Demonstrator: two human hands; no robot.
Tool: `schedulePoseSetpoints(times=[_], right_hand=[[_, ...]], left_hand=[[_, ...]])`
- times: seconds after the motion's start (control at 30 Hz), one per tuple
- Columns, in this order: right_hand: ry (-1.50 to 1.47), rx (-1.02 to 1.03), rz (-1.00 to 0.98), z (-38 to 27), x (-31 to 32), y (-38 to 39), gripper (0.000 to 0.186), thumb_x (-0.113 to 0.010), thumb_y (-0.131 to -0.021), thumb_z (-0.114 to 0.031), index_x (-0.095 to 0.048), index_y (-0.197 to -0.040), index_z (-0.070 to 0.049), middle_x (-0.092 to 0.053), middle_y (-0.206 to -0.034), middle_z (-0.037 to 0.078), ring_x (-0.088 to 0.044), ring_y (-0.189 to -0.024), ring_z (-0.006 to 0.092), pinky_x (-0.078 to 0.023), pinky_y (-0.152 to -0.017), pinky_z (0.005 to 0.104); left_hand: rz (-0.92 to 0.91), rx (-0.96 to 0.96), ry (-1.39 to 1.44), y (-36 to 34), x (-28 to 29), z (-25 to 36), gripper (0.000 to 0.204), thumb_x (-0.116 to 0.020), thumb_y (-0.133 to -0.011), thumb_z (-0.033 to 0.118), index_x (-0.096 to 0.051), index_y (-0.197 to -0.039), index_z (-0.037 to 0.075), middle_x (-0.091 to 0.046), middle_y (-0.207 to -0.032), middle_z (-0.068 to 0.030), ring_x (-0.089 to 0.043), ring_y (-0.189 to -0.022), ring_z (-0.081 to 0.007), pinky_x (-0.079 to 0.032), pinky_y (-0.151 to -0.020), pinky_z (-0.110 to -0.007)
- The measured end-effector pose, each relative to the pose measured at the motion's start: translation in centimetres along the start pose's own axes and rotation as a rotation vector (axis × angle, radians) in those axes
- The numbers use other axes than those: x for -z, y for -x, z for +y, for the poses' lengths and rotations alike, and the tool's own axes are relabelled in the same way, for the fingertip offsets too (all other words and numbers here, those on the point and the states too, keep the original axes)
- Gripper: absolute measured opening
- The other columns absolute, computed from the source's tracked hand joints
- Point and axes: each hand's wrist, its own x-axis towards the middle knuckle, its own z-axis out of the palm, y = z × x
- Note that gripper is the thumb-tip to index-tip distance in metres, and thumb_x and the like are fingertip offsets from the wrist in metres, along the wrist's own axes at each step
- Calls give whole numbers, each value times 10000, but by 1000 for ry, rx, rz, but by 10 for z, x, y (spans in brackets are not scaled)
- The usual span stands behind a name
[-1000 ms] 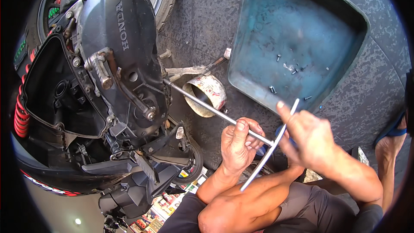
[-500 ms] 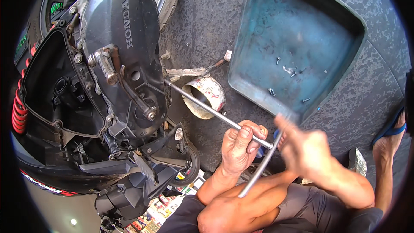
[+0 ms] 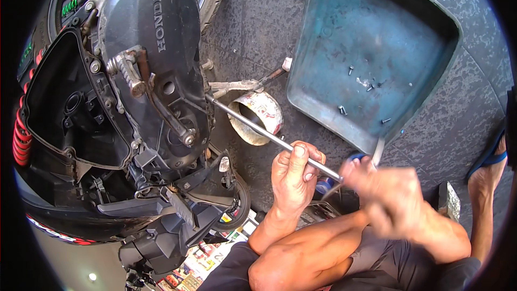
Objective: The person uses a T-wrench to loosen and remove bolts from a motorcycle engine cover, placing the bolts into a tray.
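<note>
My left hand (image 3: pixel 293 175) is closed around the long steel shaft of a T-handle wrench (image 3: pixel 253 125). The shaft's far end sits against the lower edge of a scooter's dark engine cover (image 3: pixel 153 48). My right hand (image 3: pixel 385 194), blurred with motion, grips the wrench's crossbar (image 3: pixel 377 153) at the near end. Both forearms come in from the lower edge.
A blue-green metal tray (image 3: pixel 323 97) with several small bolts lies on the dark patterned floor at the upper right. A short cut can (image 3: pixel 258 116) stands under the shaft, beside the scooter's stand. A sandalled foot (image 3: pixel 487 175) is at the right edge.
My right hand has swung the crossbar around the shaft, from pointing up and away to low and near. The left hand and the shaft have stayed in place.
</note>
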Motion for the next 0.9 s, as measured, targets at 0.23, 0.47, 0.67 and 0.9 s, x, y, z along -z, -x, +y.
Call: schedulePoseSetpoints(times=[0.23,0.47,0.67,0.9], right_hand=[[-99,-410,-172,-6,-35,3,181,-658,-894,-258,-695,-871,-82,-623,-627,126,-624,-590,322,-455,-633,398],[-147,-458,9,4,-8,-2,462,-611,-821,-66,-593,-1279,-4,-655,-673,146,-666,-592,315,-554,-562,415],[29,108,-105,-23,-1,-5,575,-610,-711,-31,-622,-1285,-43,-570,-576,52,-598,-468,222,-517,-476,354],[274,114,-166,9,-30,9,603,-657,-773,-205,-551,-1343,-40,-553,-535,79,-541,-428,324,-466,-460,469]], left_hand=[[-110,127,-134,-1,-1,-11,294,-599,-1000,286,-646,-937,3,-605,-768,-39,-427,-581,-42,-345,-545,-196],[-218,9,17,0,2,-10,305,-580,-1011,271,-661,-916,-7,-647,-833,-81,-421,-577,-45,-355,-554,-177],[-88,40,-38,2,3,-5,295,-571,-1016,255,-656,-895,0,-641,-810,-55,-420,-582,-47,-364,-567,-194],[-25,4,-8,-8,-5,-4,296,-551,-1023,226,-648,-848,9,-563,-669,-7,-381,-537,-54,-394,-653,-275]])
